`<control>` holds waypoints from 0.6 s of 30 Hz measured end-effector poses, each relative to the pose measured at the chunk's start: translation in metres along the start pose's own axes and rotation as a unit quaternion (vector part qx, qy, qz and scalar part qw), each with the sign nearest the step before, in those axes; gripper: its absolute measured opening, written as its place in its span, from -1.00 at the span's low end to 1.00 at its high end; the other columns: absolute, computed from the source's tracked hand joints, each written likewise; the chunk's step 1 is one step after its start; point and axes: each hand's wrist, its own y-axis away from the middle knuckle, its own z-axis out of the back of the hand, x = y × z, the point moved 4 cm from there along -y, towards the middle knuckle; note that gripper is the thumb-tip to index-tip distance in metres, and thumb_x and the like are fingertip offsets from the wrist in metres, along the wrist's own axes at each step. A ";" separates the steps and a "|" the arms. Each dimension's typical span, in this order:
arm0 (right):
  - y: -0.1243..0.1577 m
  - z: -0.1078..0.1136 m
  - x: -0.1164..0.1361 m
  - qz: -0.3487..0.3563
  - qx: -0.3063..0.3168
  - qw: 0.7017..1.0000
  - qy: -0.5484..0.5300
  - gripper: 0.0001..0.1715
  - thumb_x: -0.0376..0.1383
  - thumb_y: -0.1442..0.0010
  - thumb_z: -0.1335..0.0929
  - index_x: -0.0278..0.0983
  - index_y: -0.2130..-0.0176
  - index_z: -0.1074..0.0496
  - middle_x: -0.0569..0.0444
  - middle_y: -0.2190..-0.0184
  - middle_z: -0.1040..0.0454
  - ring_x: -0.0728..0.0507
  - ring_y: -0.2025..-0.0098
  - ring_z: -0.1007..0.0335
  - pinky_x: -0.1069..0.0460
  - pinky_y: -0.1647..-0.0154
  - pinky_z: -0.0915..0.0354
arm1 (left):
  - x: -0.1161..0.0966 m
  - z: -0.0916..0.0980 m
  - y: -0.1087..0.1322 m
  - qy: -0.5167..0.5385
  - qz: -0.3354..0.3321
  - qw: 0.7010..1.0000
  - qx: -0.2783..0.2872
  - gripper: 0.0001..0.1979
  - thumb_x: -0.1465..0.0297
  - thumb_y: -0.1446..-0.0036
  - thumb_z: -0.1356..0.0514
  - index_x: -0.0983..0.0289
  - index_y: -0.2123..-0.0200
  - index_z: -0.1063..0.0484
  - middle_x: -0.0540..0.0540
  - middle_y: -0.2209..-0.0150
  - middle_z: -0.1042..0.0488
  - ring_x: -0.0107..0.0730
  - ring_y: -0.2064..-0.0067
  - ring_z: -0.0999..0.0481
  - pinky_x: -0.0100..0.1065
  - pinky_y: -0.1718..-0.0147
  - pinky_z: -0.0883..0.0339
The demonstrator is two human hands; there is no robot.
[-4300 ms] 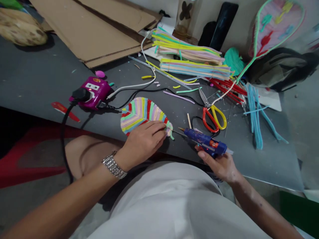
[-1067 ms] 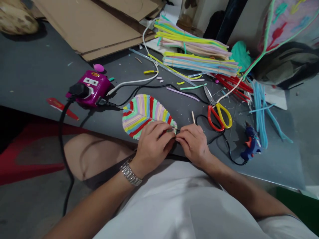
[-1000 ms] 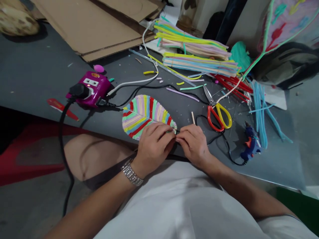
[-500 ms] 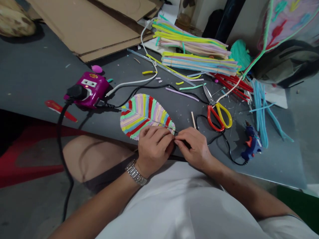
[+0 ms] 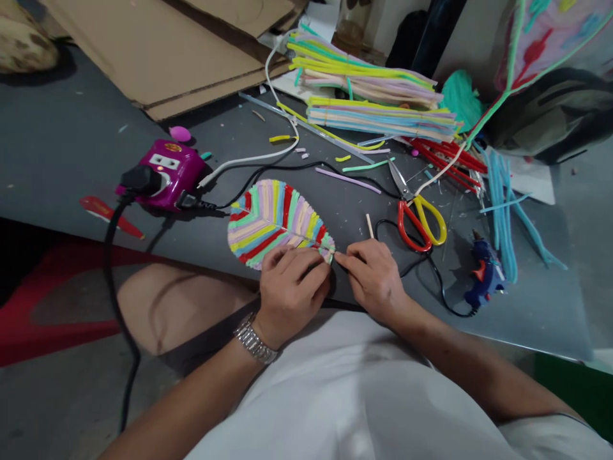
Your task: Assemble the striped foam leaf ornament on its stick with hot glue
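Note:
A leaf shape (image 5: 261,220) made of striped, many-coloured pipe cleaners lies on the grey table, its narrow tip toward the right. My left hand (image 5: 294,281), with a metal watch on the wrist, curls over the lower edge near that tip and grips it. Thumb and fingertips of this hand are partly hidden. From the other side my right hand (image 5: 376,278) reaches the tip with its index fingertip, the remaining fingers folded in. Whatever its thumb and finger may pinch is too small to make out. Just beyond lies a short cream pipe cleaner piece (image 5: 369,225).
Scissors (image 5: 414,214) and a blue glue gun (image 5: 484,271) lie to the right. Bundled pipe cleaners (image 5: 378,118) and cardboard (image 5: 182,64) are at the back. A purple power socket (image 5: 167,172) with cables and a red-handled tool (image 5: 112,216) sit left.
My right hand has opened a small gap from my left hand, its index finger now straighter toward the leaf's tip. More of the tip shows. The view has shifted slightly.

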 end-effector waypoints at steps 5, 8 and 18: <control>-0.003 0.000 0.003 0.004 0.011 1.000 0.020 -0.72 -0.40 -0.42 -0.28 -0.25 0.17 -0.60 -0.01 0.30 -0.52 -0.14 0.22 -0.37 -0.06 0.19 -0.22 | 0.001 0.000 0.002 0.005 -0.008 1.000 -0.003 -0.85 0.54 -0.23 -0.25 0.16 0.23 -0.50 0.02 0.22 -0.67 -0.26 0.13 -0.64 -0.09 -0.01 -0.33; -0.004 0.003 0.001 0.005 0.027 1.000 0.001 -0.70 -0.43 -0.40 -0.27 -0.24 0.14 -0.59 -0.02 0.29 -0.53 -0.14 0.22 -0.39 -0.06 0.19 -0.24 | 0.002 -0.001 0.003 0.011 -0.014 1.000 -0.001 -0.84 0.54 -0.23 -0.26 0.16 0.20 -0.50 0.04 0.20 -0.68 -0.23 0.09 -0.65 -0.08 -0.02 -0.33; -0.021 0.030 -0.055 -0.308 0.093 0.944 0.068 -0.77 -0.20 -0.20 -0.50 -0.23 0.40 -0.46 0.04 0.46 -0.50 -0.14 0.43 -0.36 -0.01 0.38 -0.12 | 0.000 0.001 0.001 0.015 -0.011 1.000 -0.004 -0.85 0.57 -0.23 -0.26 0.19 0.24 -0.50 0.04 0.21 -0.68 -0.23 0.09 -0.66 -0.07 -0.03 -0.33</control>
